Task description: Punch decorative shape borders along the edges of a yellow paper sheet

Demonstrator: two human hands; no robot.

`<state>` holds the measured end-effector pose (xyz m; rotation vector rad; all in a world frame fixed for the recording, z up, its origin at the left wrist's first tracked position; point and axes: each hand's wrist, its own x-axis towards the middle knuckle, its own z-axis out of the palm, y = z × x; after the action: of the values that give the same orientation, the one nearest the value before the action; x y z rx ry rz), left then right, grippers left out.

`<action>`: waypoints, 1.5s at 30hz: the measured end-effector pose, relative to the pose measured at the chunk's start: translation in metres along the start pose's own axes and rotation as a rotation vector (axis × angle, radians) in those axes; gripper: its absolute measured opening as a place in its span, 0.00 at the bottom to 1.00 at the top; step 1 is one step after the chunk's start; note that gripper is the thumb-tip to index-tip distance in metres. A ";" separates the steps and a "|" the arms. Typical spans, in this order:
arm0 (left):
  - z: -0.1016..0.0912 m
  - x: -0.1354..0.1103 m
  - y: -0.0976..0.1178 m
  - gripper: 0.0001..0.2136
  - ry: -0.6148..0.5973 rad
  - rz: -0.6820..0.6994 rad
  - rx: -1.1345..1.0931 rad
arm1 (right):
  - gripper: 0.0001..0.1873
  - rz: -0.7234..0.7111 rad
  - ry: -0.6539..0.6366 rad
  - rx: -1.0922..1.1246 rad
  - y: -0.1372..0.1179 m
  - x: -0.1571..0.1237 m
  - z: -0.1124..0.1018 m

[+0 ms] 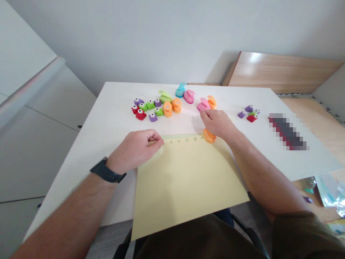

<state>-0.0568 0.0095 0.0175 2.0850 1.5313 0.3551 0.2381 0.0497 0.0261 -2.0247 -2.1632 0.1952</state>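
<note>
A large sheet of pale yellow paper (185,180) lies over the table's front edge, with a row of star-shaped holes along its far edge. My left hand (137,149) pinches the paper's far left corner between thumb and fingers. An orange craft punch (209,136) sits at the far right corner of the sheet, over its edge. Just beyond that punch is my right hand (217,122), fingers closed together; what they hold, if anything, is hidden. Its fingertips are close to a pink craft punch (203,104), and I cannot tell whether they touch it.
Behind the paper stand several small punches, such as a red one (140,115), and larger ones, including a blue punch (180,90). Another small group with a purple punch (249,108) is at the right. A blurred dark object (288,131) lies farther right on the white table (107,108).
</note>
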 end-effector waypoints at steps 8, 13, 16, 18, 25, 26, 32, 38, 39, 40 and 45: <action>-0.001 -0.001 0.001 0.12 -0.003 -0.001 0.006 | 0.31 0.050 -0.066 -0.171 -0.006 0.000 0.006; -0.001 -0.001 0.000 0.12 0.004 0.010 0.008 | 0.32 0.002 -0.127 -0.229 -0.006 0.002 0.008; 0.000 0.000 0.000 0.12 0.000 0.008 0.010 | 0.32 -0.035 -0.171 -0.265 -0.005 0.005 0.008; 0.000 0.000 0.001 0.12 0.002 0.005 0.021 | 0.31 -0.066 -0.199 -0.286 -0.005 0.006 0.008; 0.000 0.000 0.001 0.12 0.006 0.006 0.036 | 0.27 -0.151 -0.250 -0.326 -0.004 0.010 0.009; 0.000 0.000 0.001 0.12 0.006 0.008 0.036 | 0.26 -0.154 -0.249 -0.331 -0.003 0.010 0.009; 0.000 0.001 0.001 0.12 0.004 0.004 0.055 | 0.27 -0.167 -0.249 -0.347 -0.002 0.013 0.012; 0.000 0.001 0.002 0.13 0.003 0.011 0.060 | 0.27 -0.161 -0.210 -0.370 0.000 0.014 0.018; 0.000 0.001 0.002 0.13 0.002 0.009 0.058 | 0.27 -0.161 -0.209 -0.373 0.000 0.015 0.019; 0.000 0.002 0.002 0.13 0.001 0.007 0.056 | 0.26 -0.154 -0.209 -0.373 0.000 0.015 0.019; 0.001 0.002 0.001 0.13 -0.003 0.014 0.060 | 0.27 -0.112 -0.192 -0.346 -0.002 0.013 0.016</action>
<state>-0.0554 0.0108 0.0171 2.1423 1.5445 0.3148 0.2318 0.0626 0.0112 -2.1242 -2.5752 -0.0020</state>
